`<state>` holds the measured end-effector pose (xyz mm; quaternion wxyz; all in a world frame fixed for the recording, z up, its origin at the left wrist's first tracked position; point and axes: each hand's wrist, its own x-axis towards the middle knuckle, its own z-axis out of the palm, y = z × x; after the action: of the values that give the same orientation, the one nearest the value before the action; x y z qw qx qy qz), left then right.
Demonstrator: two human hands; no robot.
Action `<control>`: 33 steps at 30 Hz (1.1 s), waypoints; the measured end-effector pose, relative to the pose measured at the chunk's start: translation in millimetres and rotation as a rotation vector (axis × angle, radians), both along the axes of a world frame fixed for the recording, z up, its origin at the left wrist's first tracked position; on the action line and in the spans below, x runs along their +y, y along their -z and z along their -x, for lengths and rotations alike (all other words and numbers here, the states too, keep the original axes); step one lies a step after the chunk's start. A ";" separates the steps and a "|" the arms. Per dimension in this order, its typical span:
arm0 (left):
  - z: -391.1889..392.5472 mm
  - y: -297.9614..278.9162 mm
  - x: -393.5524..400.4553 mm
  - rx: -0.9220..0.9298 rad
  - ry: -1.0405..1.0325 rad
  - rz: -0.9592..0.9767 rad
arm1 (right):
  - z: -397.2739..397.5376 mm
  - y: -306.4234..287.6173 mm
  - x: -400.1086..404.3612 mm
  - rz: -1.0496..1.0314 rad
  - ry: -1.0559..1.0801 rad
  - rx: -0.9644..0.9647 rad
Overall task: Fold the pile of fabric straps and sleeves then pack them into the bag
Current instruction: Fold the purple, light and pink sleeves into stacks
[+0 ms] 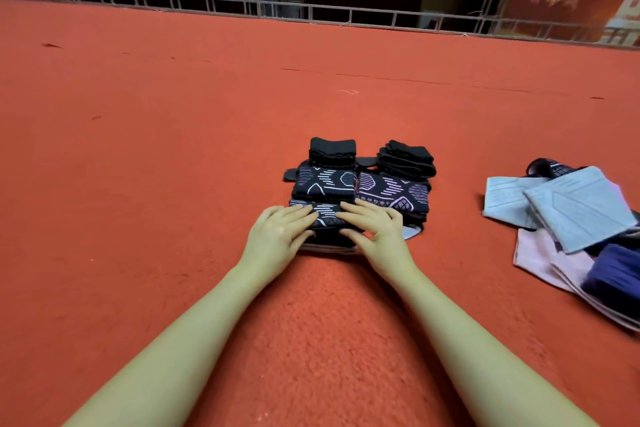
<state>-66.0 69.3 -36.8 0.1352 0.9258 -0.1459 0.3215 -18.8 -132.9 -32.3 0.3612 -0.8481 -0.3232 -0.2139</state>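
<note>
Red carpeted floor (173, 166) before a metal lattice railing (249, 7), folded black patterned fabric sleeves (325, 184) stacked in two piles, left hand (280, 230) and right hand (375, 229) spread flat, pressing the nearest folded sleeve (327, 217), pale blue folded cloths (561, 208) well apart on a pink bag (540, 258) at right, bag's contents indiscernible

The scene is viewed from a single head-worn wide-angle camera, aimed forward and down, close over the red carpet (173, 149), whose edges appear bent, probably by the lens.
</note>
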 end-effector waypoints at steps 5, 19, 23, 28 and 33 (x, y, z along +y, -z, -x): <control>-12.0 -12.2 -0.8 -0.156 -0.068 -0.017 | -16.7 -18.1 13.1 -0.042 0.111 -0.210; -4.4 9.9 0.7 0.166 -0.121 -0.105 | -4.1 1.7 1.8 0.328 0.044 0.180; 3.5 -0.4 -6.5 0.147 -0.131 -0.152 | 6.1 -1.9 -3.8 0.351 0.063 0.145; 17.4 -17.4 -32.6 0.054 -0.036 -0.175 | 29.6 -2.3 -26.8 0.022 0.175 0.150; 23.1 -19.3 -85.1 0.079 0.059 -0.153 | 52.1 -1.1 -72.6 0.008 0.241 0.186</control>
<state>-89.0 -15.8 -17.5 0.0791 0.9406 -0.1917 0.2688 -70.9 -205.6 -31.3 0.3580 -0.8983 -0.1851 -0.1748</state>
